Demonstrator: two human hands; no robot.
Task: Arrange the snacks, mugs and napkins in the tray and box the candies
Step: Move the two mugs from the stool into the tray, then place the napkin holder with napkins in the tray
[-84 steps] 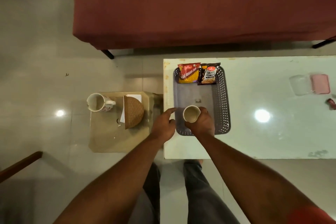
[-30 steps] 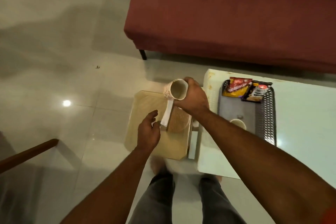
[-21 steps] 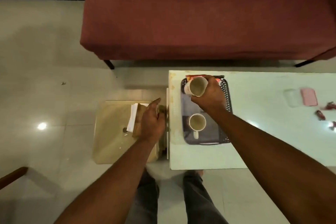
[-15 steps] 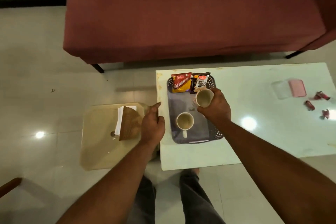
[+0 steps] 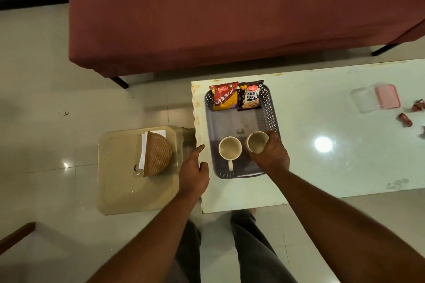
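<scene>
In the head view I see the right hand (image 5: 269, 156) curled round a tilted mug (image 5: 257, 142) at 5 o'clock in the tray (image 5: 239, 119), the left hand (image 5: 194, 172) loose and empty; the mug seems stiff, fragile, best held by its body.

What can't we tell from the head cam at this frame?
- Head view: second mug base and handle, hidden by right hand; set down or not, unclear.
- Head view: napkins, mostly behind woven holder; count unknown.
- Head view: candies, small, some cut by right edge.
</scene>
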